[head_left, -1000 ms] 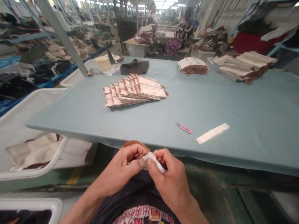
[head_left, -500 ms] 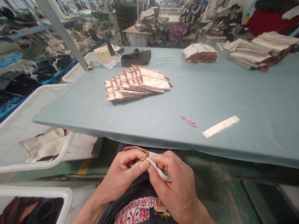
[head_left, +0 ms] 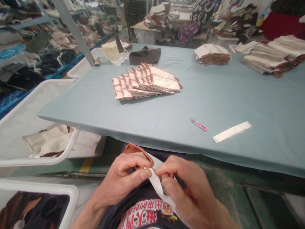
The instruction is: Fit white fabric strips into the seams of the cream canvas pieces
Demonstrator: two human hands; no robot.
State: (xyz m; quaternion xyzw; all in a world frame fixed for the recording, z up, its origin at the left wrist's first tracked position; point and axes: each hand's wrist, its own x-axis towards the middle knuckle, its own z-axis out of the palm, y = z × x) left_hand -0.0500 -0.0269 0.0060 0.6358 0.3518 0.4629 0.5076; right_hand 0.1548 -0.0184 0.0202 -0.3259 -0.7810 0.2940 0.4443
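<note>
Over my lap, just below the table's front edge, both hands work on a brown-edged white fabric piece (head_left: 138, 149). My left hand (head_left: 130, 171) pinches it between thumb and forefinger near its brown edge. My right hand (head_left: 188, 184) is closed at the white strip part (head_left: 156, 184), which hangs down between the hands; its fingertips partly hide what they grip. Pink thread snips (head_left: 199, 124) and a loose white fabric strip (head_left: 232, 131) lie on the table beyond my right hand. A fanned stack of white pieces with brown edges (head_left: 147, 81) rests further back.
The table (head_left: 95, 108) has a pale blue-green cover. Dark folded fabric (head_left: 145, 56) and more stacks (head_left: 212, 54) stand at its back. White bins (head_left: 73, 143) with fabric pieces are at my left. A grey post (head_left: 76, 35) rises at the table's far left corner.
My right hand has shifted slightly right and down, away from the left, and more of the white strip shows between them. The brown edge is lifted more into view. The camera view has shifted slightly.
</note>
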